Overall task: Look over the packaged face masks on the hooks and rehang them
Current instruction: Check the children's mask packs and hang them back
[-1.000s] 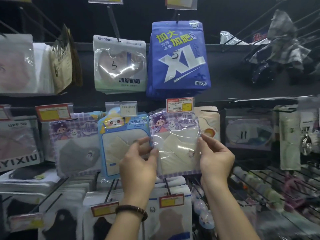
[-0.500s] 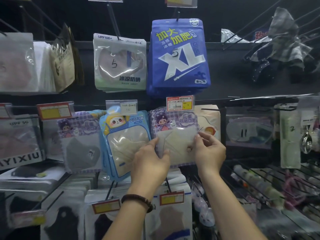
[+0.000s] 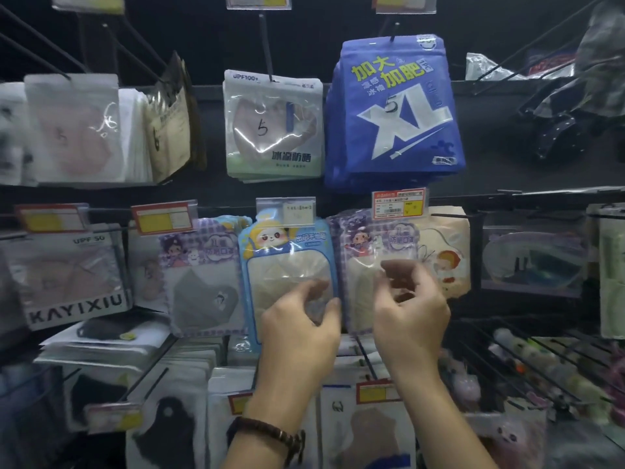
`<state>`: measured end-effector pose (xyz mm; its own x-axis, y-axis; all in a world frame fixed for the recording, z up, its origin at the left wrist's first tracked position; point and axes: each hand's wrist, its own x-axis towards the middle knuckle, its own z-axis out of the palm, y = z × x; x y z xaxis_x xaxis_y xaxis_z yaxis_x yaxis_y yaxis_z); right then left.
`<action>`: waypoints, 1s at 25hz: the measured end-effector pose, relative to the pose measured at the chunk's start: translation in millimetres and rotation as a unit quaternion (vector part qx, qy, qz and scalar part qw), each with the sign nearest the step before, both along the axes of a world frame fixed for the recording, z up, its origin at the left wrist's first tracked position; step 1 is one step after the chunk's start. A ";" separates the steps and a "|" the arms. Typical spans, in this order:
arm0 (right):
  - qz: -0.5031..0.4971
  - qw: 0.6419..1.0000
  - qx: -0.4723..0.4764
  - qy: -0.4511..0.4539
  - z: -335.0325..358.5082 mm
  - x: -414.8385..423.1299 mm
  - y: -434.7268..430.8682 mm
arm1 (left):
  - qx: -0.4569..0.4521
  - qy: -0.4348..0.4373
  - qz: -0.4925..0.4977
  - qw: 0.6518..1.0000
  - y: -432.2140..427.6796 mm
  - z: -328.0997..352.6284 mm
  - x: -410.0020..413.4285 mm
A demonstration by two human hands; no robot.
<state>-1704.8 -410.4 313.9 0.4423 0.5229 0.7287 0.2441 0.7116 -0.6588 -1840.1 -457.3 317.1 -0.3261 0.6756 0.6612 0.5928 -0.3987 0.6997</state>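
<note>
A purple checked mask pack (image 3: pixel 368 252) with a cream mask inside hangs on a middle-row hook under a red and yellow price tag (image 3: pixel 399 204). My left hand (image 3: pixel 301 333) pinches its lower left edge, right beside the blue cartoon mask pack (image 3: pixel 287 265). My right hand (image 3: pixel 411 306) is in front of the purple pack's right half, with its fingers curled onto the wrapper. Both hands are blurred. A grey-mask purple pack (image 3: pixel 203 275) hangs to the left of the blue one.
Above hang a white UPF100+ pack (image 3: pixel 274 126) and a blue XL pack (image 3: pixel 392 110). A cream pack (image 3: pixel 446 252) sits behind on the right. Bare black hooks (image 3: pixel 507 374) jut out at lower right, and more mask packs (image 3: pixel 169 418) hang below.
Both hands have drawn in from the purple pack's side edges onto its lower front, and the pack now hangs flat against the row.
</note>
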 end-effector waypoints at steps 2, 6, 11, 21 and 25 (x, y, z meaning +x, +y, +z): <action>0.078 0.996 -0.006 -0.046 4.1 -29.5 -18.3 | 0.024 -0.036 -0.008 0.999 -13.1 -0.7 -28.9; 0.202 0.972 -0.053 -0.110 7.2 -92.0 -48.2 | 0.037 -0.072 0.055 0.995 -32.7 -4.1 -104.0; 0.266 0.941 -0.142 -0.155 -1.4 -159.5 -50.9 | -0.013 -0.062 0.128 0.990 -34.5 -4.7 -184.1; 0.253 0.918 -0.270 -0.141 17.7 -219.4 -40.1 | -0.123 -0.021 0.055 0.991 -15.0 -10.5 -223.8; 0.231 0.918 -0.293 -0.136 22.0 -232.0 -28.9 | -0.127 -0.010 0.038 0.991 -9.4 -9.1 -224.6</action>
<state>-1936.9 -439.3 335.9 -0.0814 0.9461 0.3134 0.2180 0.3237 -0.9207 -2064.7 -466.7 308.0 -0.3929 0.7927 0.4662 0.5998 -0.1634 0.7833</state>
